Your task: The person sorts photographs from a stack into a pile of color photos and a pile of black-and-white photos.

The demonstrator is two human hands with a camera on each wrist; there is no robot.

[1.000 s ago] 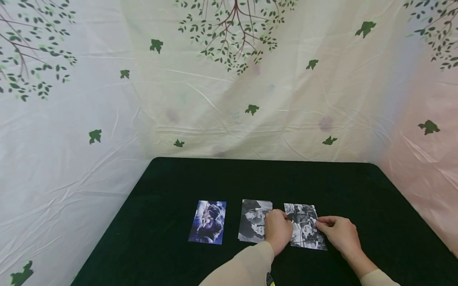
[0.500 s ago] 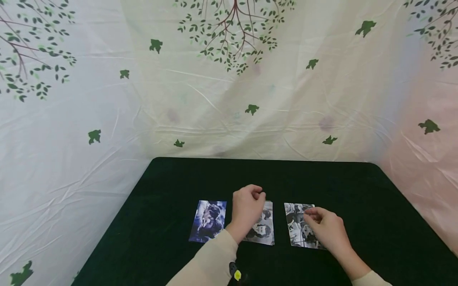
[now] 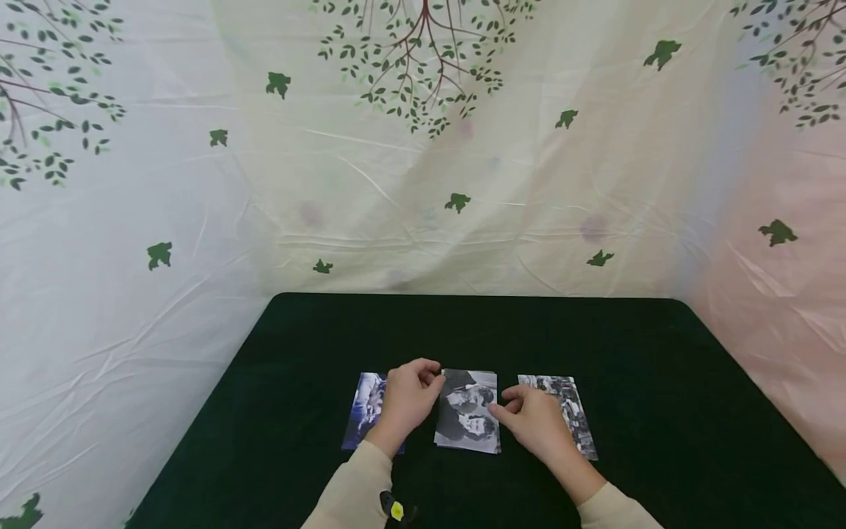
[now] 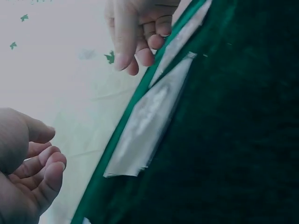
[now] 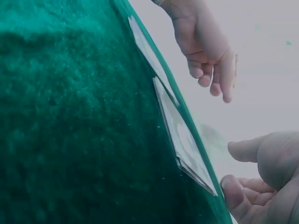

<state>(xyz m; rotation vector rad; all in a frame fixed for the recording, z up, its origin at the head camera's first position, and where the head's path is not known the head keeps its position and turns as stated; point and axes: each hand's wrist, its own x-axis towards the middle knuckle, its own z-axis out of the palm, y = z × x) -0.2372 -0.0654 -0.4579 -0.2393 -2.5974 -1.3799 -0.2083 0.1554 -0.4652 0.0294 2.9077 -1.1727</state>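
A small stack of black-and-white photo cards (image 3: pixel 468 422) lies in the middle, its edges slightly uneven. My left hand (image 3: pixel 406 400) hovers by its upper left corner, thumb and fingers bent and apart. On the stack's other side is my right hand (image 3: pixel 537 425), thumb near the right edge. In both wrist views, the left hand (image 4: pixel 32 172) and right hand (image 5: pixel 266 182) hold nothing and appear clear of the cards. A blue photo card (image 3: pixel 357 411) is partly covered by my left hand. The right-hand black-and-white photo card (image 3: pixel 576 411) is partly behind my right hand.
The cards lie in a row on a dark green cloth-covered table (image 3: pixel 330 330). Behind it hangs a pale curtain (image 3: pixel 370 191) printed with leaves and branches. A dark band with a yellow piece (image 3: pixel 395 509) shows at the left sleeve.
My left hand has moved left, across the middle stack to its left side. My right hand has let go of the right photo card's edge and shifted left to the middle stack.
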